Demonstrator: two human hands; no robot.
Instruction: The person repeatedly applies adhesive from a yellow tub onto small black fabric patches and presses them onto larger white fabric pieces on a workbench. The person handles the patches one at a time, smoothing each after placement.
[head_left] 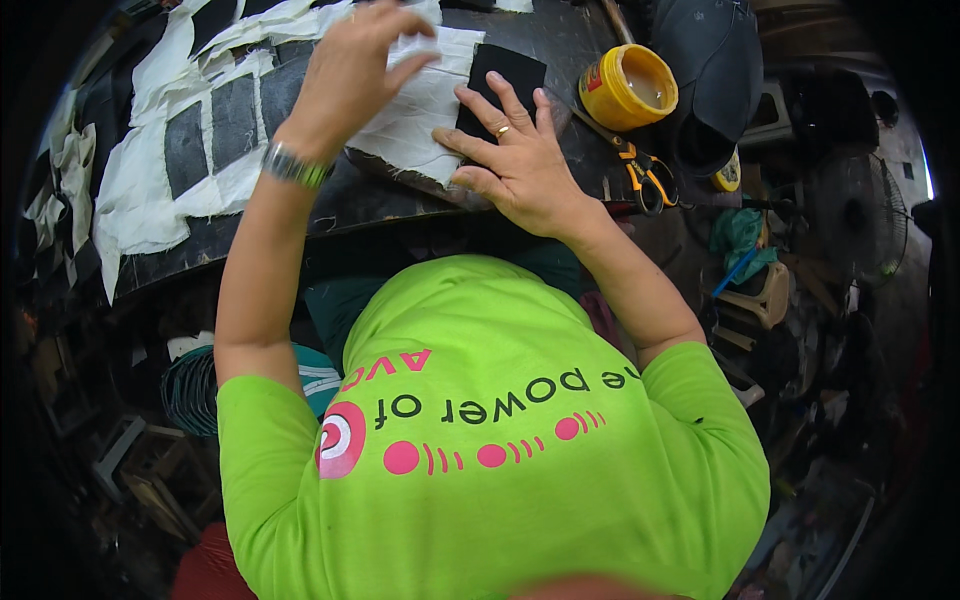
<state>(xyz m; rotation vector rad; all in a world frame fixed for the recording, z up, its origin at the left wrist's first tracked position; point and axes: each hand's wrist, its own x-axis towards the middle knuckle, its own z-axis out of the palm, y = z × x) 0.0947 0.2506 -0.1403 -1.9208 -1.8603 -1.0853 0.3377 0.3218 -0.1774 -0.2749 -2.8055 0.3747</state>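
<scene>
My right hand (pixel 525 165) rests with its fingers spread on a black fabric piece (pixel 510 68) and the edge of a white cloth piece (pixel 425 110) beside it. A ring is on one finger. Over the left part of that white cloth, my left hand (pixel 355 70) is raised, thumb apart from the fingers. Its fingertips are slightly blurred, and nothing shows in its grasp. To the left, black pieces (pixel 235 118) lie on a larger frayed white cloth (pixel 150 215).
On the dark worktable (pixel 365 205), an open yellow tub (pixel 610 90) of pale paste stands right of my right hand. Scissors (pixel 648 180) with orange-and-black handles lie near the table edge. A black moulded form (pixel 705 75) stands farther right. A fan (pixel 865 215) is beyond.
</scene>
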